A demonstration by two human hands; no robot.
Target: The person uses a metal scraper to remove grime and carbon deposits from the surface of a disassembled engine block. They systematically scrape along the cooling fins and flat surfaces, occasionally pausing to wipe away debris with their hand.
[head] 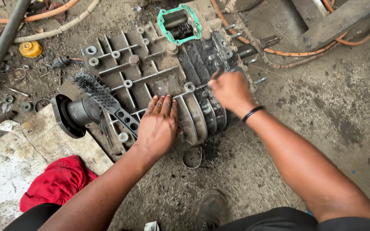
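1. Rough, oil-stained concrete floor [322,111] fills the scene, littered with washers, rings and small metal scraps at the upper left.
2. Orange and pale hoses [56,21] snake across the top of the floor, and a grey pipe [1,47] slants down the upper left corner.
3. Lying flat on the floor at the centre is a large grey ribbed metal casing [150,72], grimy, with bolt bosses, a green gasket [161,19] around an opening at its top edge, and a round black flange at its left end.
4. A worn pale board [18,158] lies at the lower left, with a crumpled red rag [56,182] on its lower edge.
5. The left hand [158,124] lies flat, fingers together and spread open, palm pressed on the casing's lower ribs; it grips nothing.
6. The right hand [230,90], a black band on its wrist, is closed above the casing's dark right-hand fins; whatever it holds is hidden, so I cannot tell.
7. A black wire brush [108,102] rests on the casing just left of the left hand.
8. A dark shoe [213,207] shows at the bottom centre.
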